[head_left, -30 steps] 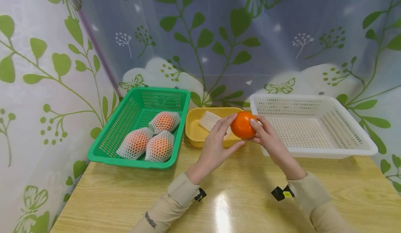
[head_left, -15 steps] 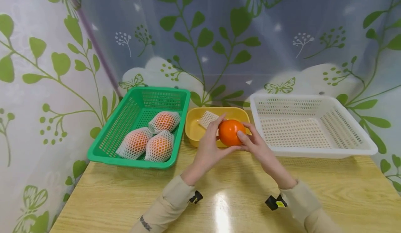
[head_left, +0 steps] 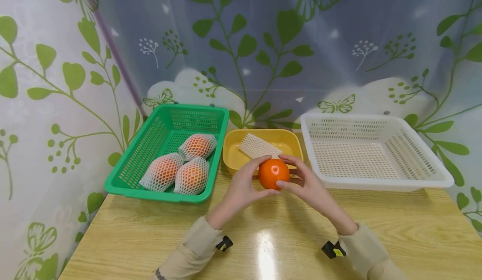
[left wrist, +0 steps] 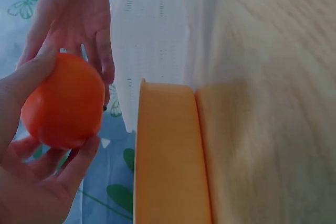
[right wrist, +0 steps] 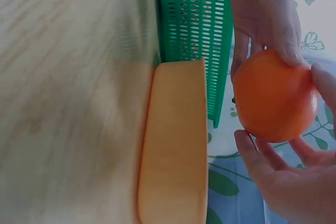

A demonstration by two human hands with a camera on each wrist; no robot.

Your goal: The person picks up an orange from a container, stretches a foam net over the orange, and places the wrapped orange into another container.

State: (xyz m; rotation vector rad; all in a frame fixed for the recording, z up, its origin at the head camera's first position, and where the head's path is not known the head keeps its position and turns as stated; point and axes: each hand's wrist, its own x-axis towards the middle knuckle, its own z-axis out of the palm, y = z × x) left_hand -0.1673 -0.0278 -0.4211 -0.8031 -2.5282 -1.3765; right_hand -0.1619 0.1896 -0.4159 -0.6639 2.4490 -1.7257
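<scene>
A smooth, glossy, round orange fruit (head_left: 273, 174) is held between both hands in front of the yellow tub in the head view. My left hand (head_left: 239, 192) grips its left side, thumb below and fingers over the top. On the other side my right hand (head_left: 310, 188) pinches it between thumb and fingers. Both wrist views show the bare fruit (left wrist: 65, 103) above the table, with a small dark spot low on it. Behind the hands, a flattened white foam net (head_left: 260, 146) lies in the yellow tub (head_left: 230, 152).
To the left, a green basket (head_left: 132, 167) contains three net-wrapped orange fruits (head_left: 192, 175). A white basket (head_left: 384, 183) stands on the right with its slotted floor showing. All three containers sit on a wooden table (head_left: 263, 238) before a patterned curtain.
The fruit has come left and nearer the front, from over the yellow tub's right side to its front edge. My left hand, earlier resting against it more loosely, now wraps it; the foam net shows more.
</scene>
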